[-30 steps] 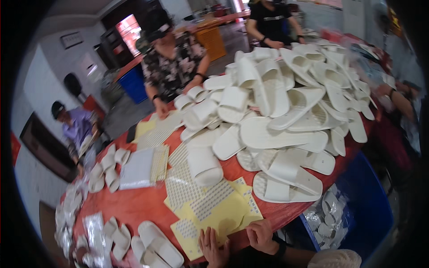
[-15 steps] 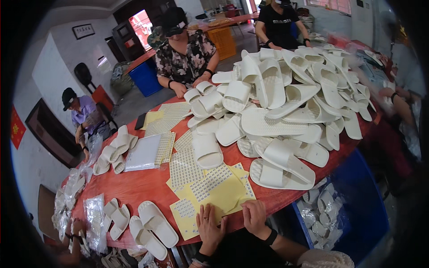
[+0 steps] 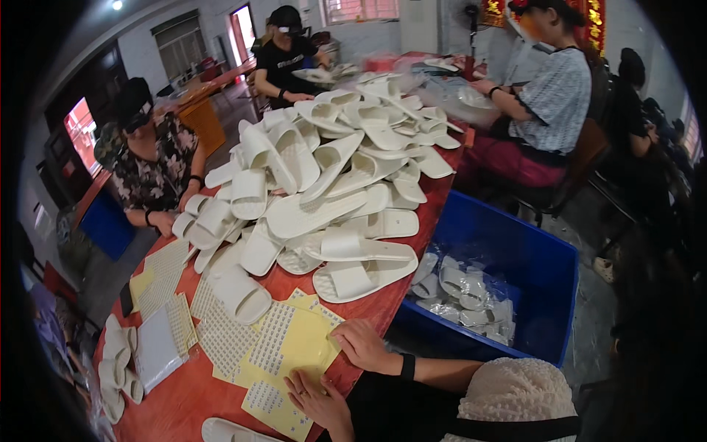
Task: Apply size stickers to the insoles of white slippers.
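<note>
My left hand (image 3: 320,401) lies with fingers spread over the lower yellow label sheet (image 3: 266,401), near the table's edge. My right hand (image 3: 364,348) reaches in from the right, its fingers extended and resting at the edge of the upper yellow sheet (image 3: 303,340). That sheet is partly covered with rows of small printed labels; the rest is bare yellow. More label sheets (image 3: 224,331) overlap beside it. Beyond my hands rises a big heap of off-white slippers (image 3: 317,202). A single slipper (image 3: 236,431) shows at the bottom edge.
A blue bin (image 3: 508,221) at the right holds bagged slippers (image 3: 471,298). Clear bags (image 3: 158,350) and several slippers (image 3: 118,361) lie at the red table's (image 3: 184,401) left. Co-workers sit around the table. White textured cloth (image 3: 519,390) shows at lower right.
The view has turned right, bringing the blue bin and a co-worker on the right into full sight. My right hand's fingers have shifted onto the yellow sheet's edge; my left stays on the sheets.
</note>
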A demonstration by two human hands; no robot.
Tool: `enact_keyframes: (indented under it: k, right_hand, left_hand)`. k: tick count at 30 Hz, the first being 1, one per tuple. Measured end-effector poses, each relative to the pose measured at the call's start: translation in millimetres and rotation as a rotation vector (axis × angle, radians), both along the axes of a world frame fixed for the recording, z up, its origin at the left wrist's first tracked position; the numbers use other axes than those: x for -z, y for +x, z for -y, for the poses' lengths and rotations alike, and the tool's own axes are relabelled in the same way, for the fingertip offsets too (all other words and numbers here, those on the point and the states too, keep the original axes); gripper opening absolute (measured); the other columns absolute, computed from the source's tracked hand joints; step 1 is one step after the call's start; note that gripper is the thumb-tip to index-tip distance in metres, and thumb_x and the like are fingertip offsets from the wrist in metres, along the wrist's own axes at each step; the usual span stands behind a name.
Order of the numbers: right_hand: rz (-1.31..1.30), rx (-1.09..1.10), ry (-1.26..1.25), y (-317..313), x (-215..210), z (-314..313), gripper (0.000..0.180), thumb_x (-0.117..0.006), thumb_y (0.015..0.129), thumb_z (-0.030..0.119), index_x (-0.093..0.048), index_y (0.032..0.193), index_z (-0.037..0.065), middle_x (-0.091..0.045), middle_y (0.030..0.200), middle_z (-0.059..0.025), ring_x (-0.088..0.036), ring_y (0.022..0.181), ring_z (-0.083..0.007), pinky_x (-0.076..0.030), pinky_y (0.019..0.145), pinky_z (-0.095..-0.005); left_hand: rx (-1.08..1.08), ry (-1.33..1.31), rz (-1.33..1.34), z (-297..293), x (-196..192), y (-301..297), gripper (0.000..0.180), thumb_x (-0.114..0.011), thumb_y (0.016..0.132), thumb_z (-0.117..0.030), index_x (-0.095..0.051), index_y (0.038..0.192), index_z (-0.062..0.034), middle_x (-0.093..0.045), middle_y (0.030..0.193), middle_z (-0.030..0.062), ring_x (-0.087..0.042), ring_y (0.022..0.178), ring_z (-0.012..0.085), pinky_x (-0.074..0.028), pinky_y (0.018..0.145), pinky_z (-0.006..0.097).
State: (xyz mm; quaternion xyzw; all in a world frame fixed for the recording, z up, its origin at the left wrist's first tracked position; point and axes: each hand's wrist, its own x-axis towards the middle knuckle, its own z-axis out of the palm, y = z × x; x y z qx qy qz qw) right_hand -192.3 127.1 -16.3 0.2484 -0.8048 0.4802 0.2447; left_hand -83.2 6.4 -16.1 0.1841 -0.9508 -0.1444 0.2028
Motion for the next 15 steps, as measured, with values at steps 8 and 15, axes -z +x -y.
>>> enact_keyframes:
  k: [8,15]
  right_hand:
    - [0.043,-0.048,0.064,-1,0,2,0.012,-0.051,0.090,0.014,-0.058,0.095,0.006,-0.058,0.092,-0.0091,-0.055,0.088,-0.0277,-0.039,0.075,-0.0392]
    - [0.102,-0.009,0.148,-3,10,5,0.013,-0.052,0.087,0.012,-0.058,0.094,0.004,-0.058,0.093,-0.0160,-0.054,0.089,-0.0347,-0.040,0.079,-0.0441]
  left_hand:
    - [-0.001,0.047,-0.025,0,-3,-1,0.050,-0.044,0.096,-0.033,-0.046,0.127,0.0064,-0.048,0.132,0.0222,-0.039,0.129,0.0381,-0.028,0.106,0.052]
    - [0.026,0.083,-0.071,7,2,-3,0.046,-0.055,0.090,-0.025,-0.049,0.122,0.0078,-0.049,0.129,0.0240,-0.041,0.126,0.0387,-0.029,0.105,0.050]
